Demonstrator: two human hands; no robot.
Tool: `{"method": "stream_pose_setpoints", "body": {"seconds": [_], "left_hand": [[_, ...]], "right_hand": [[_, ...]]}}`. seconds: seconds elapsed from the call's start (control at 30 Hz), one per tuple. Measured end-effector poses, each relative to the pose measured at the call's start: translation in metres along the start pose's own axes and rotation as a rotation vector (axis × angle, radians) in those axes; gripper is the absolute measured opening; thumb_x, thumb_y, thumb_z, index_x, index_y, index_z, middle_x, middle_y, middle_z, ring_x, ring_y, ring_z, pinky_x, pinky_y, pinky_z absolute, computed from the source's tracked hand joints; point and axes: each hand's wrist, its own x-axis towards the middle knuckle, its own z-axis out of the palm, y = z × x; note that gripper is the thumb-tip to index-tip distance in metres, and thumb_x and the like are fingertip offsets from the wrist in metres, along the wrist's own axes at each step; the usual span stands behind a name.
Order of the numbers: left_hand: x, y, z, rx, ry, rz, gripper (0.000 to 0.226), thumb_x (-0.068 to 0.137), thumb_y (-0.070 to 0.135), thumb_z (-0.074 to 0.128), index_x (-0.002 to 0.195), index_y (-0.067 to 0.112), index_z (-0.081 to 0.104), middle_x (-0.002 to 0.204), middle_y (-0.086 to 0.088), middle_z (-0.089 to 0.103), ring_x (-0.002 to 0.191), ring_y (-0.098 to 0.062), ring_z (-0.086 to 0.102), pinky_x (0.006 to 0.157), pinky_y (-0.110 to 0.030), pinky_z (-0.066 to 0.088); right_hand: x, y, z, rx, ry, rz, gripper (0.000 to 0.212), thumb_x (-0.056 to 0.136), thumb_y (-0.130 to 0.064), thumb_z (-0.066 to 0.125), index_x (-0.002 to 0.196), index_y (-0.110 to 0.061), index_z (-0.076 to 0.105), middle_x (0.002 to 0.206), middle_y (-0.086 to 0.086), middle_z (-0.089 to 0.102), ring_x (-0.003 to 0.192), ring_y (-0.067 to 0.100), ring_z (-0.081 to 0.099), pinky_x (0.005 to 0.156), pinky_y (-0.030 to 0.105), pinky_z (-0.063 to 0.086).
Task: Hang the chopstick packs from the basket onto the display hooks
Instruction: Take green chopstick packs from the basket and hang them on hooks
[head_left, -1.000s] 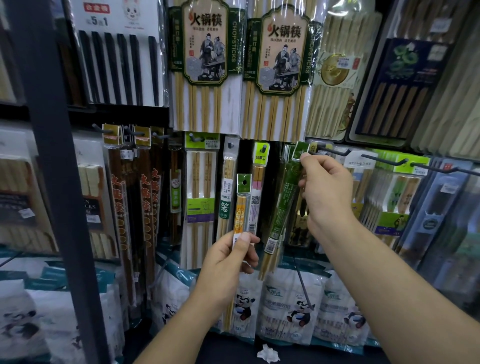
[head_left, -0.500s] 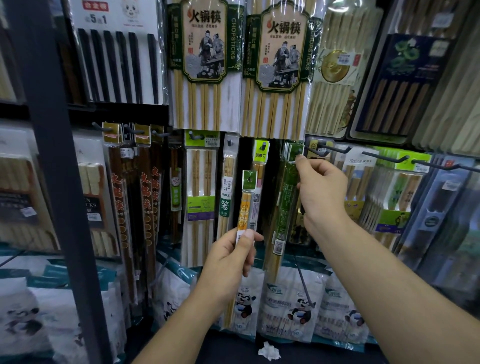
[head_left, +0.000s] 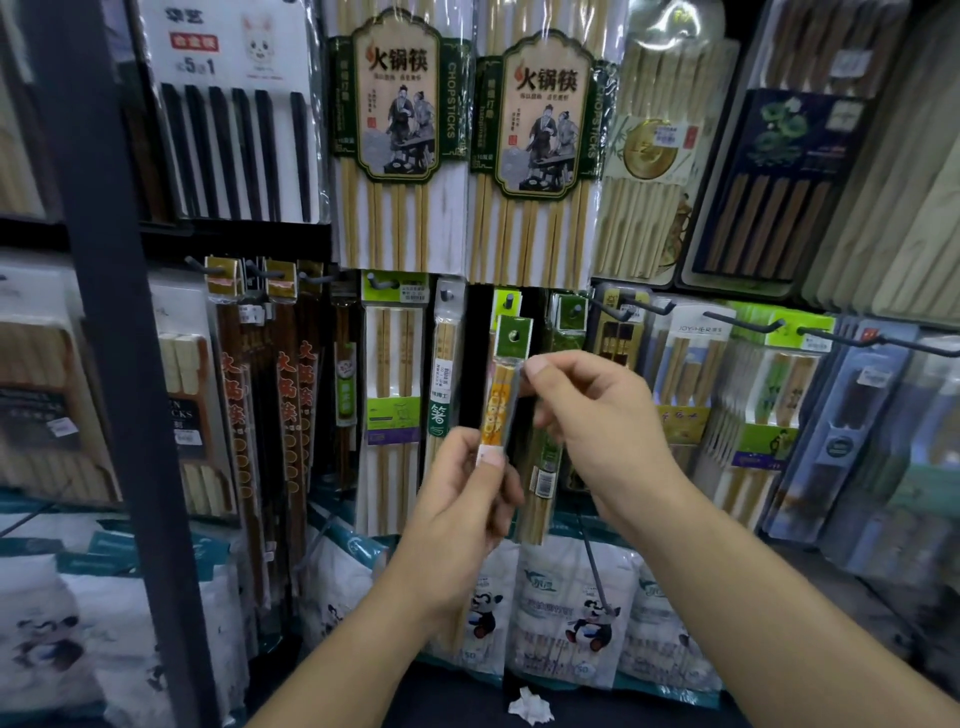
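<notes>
A slim chopstick pack (head_left: 503, 384) with a green header card and orange-patterned sticks stands upright in front of the display. My left hand (head_left: 462, 499) grips its lower part. My right hand (head_left: 592, 421) pinches its upper part just under the header. Behind my right hand a green chopstick pack (head_left: 566, 322) hangs on a display hook (head_left: 574, 310). Another hook (head_left: 510, 300) with a yellow-green header shows just above the held pack. The basket is out of view.
Long bamboo chopstick packs (head_left: 400, 135) hang above. Dark red packs (head_left: 249, 389) hang at the left behind a dark upright post (head_left: 109, 312). Black hooks (head_left: 743, 323) jut out at the right. Panda-printed bags (head_left: 571, 613) stand below, and a white paper scrap (head_left: 530, 706) lies in front.
My right hand has let go of the green pack, which now hangs on its hook, and has come down-left onto the slim pack held by my left hand.
</notes>
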Motion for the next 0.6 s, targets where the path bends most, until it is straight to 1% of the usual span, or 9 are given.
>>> {"method": "stream_pose_setpoints", "body": {"seconds": [0.07,0.13,0.2,0.23,0.27,0.33,0.47,0.53,0.6], "left_hand": [[0.002,-0.001,0.006,0.002,0.005,0.016,0.021,0.101,0.042,0.053,0.090,0.025,0.058,0.076,-0.001,0.058,0.060,-0.013,0.049,0.048,-0.027,0.038],[0.007,-0.001,0.010,0.047,0.007,0.045,0.019,0.102,0.038,0.054,0.091,0.024,0.061,0.073,0.001,0.058,0.060,-0.016,0.054,0.050,-0.033,0.048],[0.016,0.001,0.014,0.136,0.007,0.063,0.015,0.102,0.036,0.055,0.092,0.030,0.065,0.075,0.006,0.061,0.071,-0.023,0.061,0.065,-0.045,0.059],[0.022,0.001,0.016,0.188,0.009,0.060,0.014,0.101,0.037,0.056,0.093,0.034,0.067,0.078,0.007,0.063,0.078,-0.025,0.063,0.073,-0.048,0.059],[0.028,0.001,0.017,0.235,0.017,0.052,0.013,0.102,0.036,0.058,0.095,0.035,0.068,0.081,0.005,0.065,0.084,-0.025,0.065,0.079,-0.047,0.058],[0.039,-0.001,0.018,0.326,0.051,0.042,0.013,0.102,0.029,0.060,0.096,0.036,0.068,0.088,0.003,0.068,0.087,-0.017,0.066,0.082,-0.036,0.057],[0.049,-0.006,0.015,0.412,0.058,0.039,0.013,0.101,0.025,0.062,0.095,0.037,0.067,0.084,0.015,0.067,0.076,0.002,0.062,0.068,-0.016,0.052],[0.050,-0.008,0.014,0.411,0.057,0.028,0.014,0.101,0.026,0.062,0.096,0.037,0.067,0.080,0.020,0.065,0.074,0.004,0.060,0.068,-0.014,0.051],[0.051,-0.009,0.013,0.415,0.057,0.021,0.013,0.100,0.027,0.062,0.096,0.038,0.066,0.080,0.020,0.065,0.074,0.004,0.059,0.069,-0.017,0.053]], "right_hand": [[0.002,-0.004,-0.004,0.006,-0.005,-0.006,0.017,0.096,-0.024,0.068,0.081,-0.024,0.076,0.066,-0.005,0.066,0.058,0.005,0.057,0.054,0.014,0.045],[0.006,-0.008,-0.008,-0.010,0.028,-0.014,0.018,0.096,-0.024,0.069,0.079,-0.022,0.075,0.060,-0.007,0.061,0.057,0.006,0.055,0.054,0.015,0.045],[0.012,-0.011,-0.014,-0.044,0.082,-0.004,0.021,0.096,-0.025,0.068,0.077,-0.020,0.074,0.056,-0.008,0.058,0.054,0.005,0.053,0.052,0.014,0.044],[0.017,-0.013,-0.016,-0.062,0.108,0.013,0.022,0.097,-0.026,0.066,0.077,-0.020,0.073,0.054,-0.009,0.057,0.052,0.004,0.052,0.051,0.013,0.044],[0.021,-0.014,-0.017,-0.072,0.132,0.036,0.023,0.098,-0.027,0.065,0.077,-0.020,0.072,0.053,-0.009,0.055,0.051,0.003,0.051,0.051,0.012,0.044],[0.030,-0.014,-0.018,-0.079,0.178,0.081,0.027,0.100,-0.028,0.063,0.078,-0.016,0.072,0.052,-0.008,0.053,0.048,0.001,0.048,0.057,0.012,0.046],[0.040,-0.011,-0.014,-0.072,0.252,0.111,0.033,0.100,-0.026,0.061,0.081,0.001,0.068,0.062,0.006,0.053,0.058,0.010,0.050,0.092,0.030,0.050],[0.042,-0.010,-0.012,-0.067,0.273,0.105,0.036,0.100,-0.025,0.061,0.085,0.007,0.067,0.075,0.021,0.061,0.061,0.018,0.053,0.103,0.038,0.049],[0.044,-0.009,-0.011,-0.070,0.291,0.101,0.036,0.099,-0.023,0.061,0.085,0.009,0.065,0.095,0.030,0.065,0.072,0.027,0.059,0.105,0.043,0.050]]}}
